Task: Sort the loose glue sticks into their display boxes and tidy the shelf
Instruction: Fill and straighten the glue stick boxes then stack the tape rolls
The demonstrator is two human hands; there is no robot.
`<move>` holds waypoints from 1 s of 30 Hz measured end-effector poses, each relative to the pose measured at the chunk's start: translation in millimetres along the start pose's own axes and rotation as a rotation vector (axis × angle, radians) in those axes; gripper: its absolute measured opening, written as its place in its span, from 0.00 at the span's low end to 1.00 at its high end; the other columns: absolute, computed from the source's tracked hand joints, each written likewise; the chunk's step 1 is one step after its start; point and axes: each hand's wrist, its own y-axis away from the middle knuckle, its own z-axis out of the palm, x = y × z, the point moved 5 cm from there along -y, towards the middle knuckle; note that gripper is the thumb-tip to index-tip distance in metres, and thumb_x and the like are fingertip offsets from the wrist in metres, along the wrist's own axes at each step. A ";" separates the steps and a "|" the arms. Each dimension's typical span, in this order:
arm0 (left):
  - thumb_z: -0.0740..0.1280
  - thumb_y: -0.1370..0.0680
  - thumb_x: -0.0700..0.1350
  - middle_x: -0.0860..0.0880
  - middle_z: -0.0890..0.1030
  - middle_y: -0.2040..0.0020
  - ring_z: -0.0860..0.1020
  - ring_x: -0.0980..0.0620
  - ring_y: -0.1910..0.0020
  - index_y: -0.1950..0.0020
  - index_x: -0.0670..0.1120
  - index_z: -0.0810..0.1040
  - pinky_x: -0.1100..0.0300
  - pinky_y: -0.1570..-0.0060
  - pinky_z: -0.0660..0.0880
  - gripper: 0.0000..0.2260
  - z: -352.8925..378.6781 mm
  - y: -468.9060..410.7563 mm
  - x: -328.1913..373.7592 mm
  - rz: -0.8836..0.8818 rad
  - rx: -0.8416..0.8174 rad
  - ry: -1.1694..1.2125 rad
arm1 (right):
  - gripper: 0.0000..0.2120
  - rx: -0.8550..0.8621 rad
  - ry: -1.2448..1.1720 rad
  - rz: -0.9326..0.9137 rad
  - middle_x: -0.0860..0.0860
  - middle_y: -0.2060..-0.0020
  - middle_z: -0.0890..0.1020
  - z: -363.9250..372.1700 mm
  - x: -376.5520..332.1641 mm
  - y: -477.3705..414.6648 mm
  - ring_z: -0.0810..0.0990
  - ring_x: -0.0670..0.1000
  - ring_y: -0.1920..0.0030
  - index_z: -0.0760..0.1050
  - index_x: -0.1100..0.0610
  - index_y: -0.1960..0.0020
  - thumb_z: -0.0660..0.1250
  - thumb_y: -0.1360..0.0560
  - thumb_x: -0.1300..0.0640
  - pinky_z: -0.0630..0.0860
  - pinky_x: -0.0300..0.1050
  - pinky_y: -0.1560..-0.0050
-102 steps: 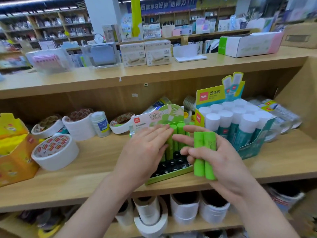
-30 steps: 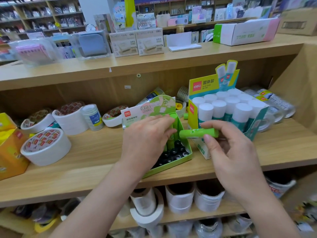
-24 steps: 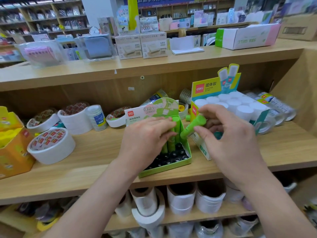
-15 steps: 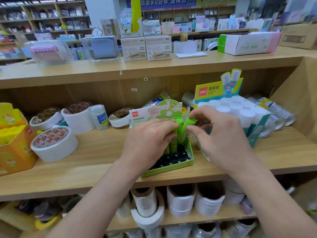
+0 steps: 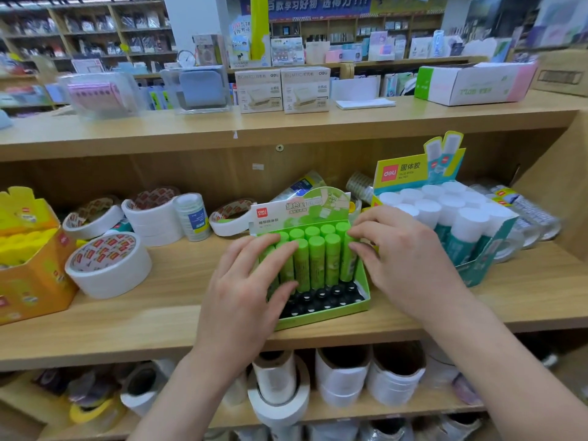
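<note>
On the middle shelf (image 5: pixel 159 313), dead centre, the green display box (image 5: pixel 321 318) is what I'm working. Step in hand, as I read it: squaring up the green glue sticks (image 5: pixel 316 262) that sit in it, not fetching a new one. They stand upright, caps up, in two rows at the far end of the box, under its header card. My left hand (image 5: pixel 251 281) lies over the left-side sticks, fingers spread & fairly straight, thumb against their near face; it holds nothing. My right hand (image 5: pixel 404 259) reaches in from the right, fingertips (image 5: pixel 359 230) loosely bent & pressing the right-most sticks, nothing pinched as far as I can see.

The near rows of the box show only black sockets (image 5: pixel 321 297), so approx half full, I'd say. Nxt move prob. calls for freeing one hand to find more loose green sticks, then dropping each straight down into a near socket w/o tipping its neighbours. No loose ones in view tho.

Just right of it, the teal display box (image 5: pixel 477 268) is packed w/ white-capped glue sticks (image 5: pixel 471 218) & looks full. Left along the shelf: tape rolls (image 5: pixel 108 265) & an orange box (image 5: pixel 35 281) w/ yellow stock inside.
</note>
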 end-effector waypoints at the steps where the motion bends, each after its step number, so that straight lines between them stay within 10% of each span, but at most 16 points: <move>1: 0.74 0.27 0.44 0.47 0.78 0.39 0.73 0.45 0.39 0.35 0.45 0.77 0.56 0.35 0.68 0.21 -0.1 2.5 -1.2 -0.002 -0.007 0.004 | 0.04 -0.014 0.035 -0.031 0.54 0.60 0.81 -0.3 -1.5 -1.4 0.80 0.55 0.60 0.82 0.62 0.59 0.74 0.32 0.66 0.79 0.48 0.59; 15: 0.72 0.26 0.38 0.51 0.74 0.34 0.72 0.51 0.33 0.33 0.44 0.76 0.67 0.30 0.60 0.21 -2.3 4.9 -7.9 -0.122 -0.046 0.119 | 0.14 -0.163 0.273 0.006 0.53 0.66 0.72 7.5 -9.8 -1.5 0.72 0.55 0.67 0.75 0.58 0.62 0.78 0.40 0.68 0.73 0.50 0.77; 24: 0.75 0.30 0.34 0.48 0.78 0.36 0.75 0.52 0.36 0.37 0.43 0.79 0.58 0.35 0.70 0.22 10.7 -2.0 -2.3 -0.135 0.035 0.173 | 0.24 -0.106 0.387 0.045 0.57 0.58 0.75 8.0 -18.6 8.8 0.73 0.58 0.58 0.75 0.57 0.36 0.70 0.30 0.52 0.74 0.52 0.61; 30: 0.64 0.23 0.41 0.45 0.79 0.38 0.76 0.46 0.38 0.38 0.41 0.79 0.56 0.34 0.69 0.15 23.8 -6.4 13.8 -0.086 0.084 0.134 | 0.24 -0.167 0.391 0.109 0.60 0.36 0.73 24.9 -18.6 10.0 0.70 0.61 0.36 0.73 0.55 0.33 0.64 0.27 0.47 0.69 0.58 0.42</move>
